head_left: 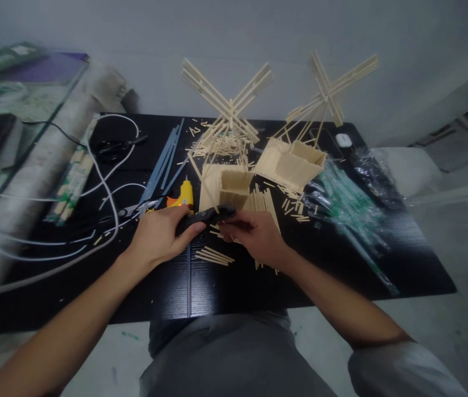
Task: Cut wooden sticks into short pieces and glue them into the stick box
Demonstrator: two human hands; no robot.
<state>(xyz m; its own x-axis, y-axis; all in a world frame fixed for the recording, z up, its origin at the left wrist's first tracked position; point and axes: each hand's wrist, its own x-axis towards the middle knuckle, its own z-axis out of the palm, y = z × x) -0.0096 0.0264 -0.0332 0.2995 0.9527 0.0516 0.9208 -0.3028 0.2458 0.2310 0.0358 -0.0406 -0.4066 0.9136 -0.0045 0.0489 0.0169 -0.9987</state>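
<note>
The black tool (209, 215), likely stiff, is well gripped midbody by left hand (155, 234); right hand (258, 237) is narrowed, contents unclear.

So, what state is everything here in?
Left hand: closed around black tool.
Black tool: held; open or shut unclear.
Right hand: fingers bent near tool's tip.
Glue gun: partly hidden.
Left stick model: standing, sticks crossed on top.
Right stick model: likewise.
Wooden sticks: loose, scattered.
Green plastic wrapping: crumpled.
White cable: looped.

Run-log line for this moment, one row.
left hand: gripping black tool | right hand: at its tip | beyond: yellow glue gun, two stick models | nearer: loose sticks
</note>
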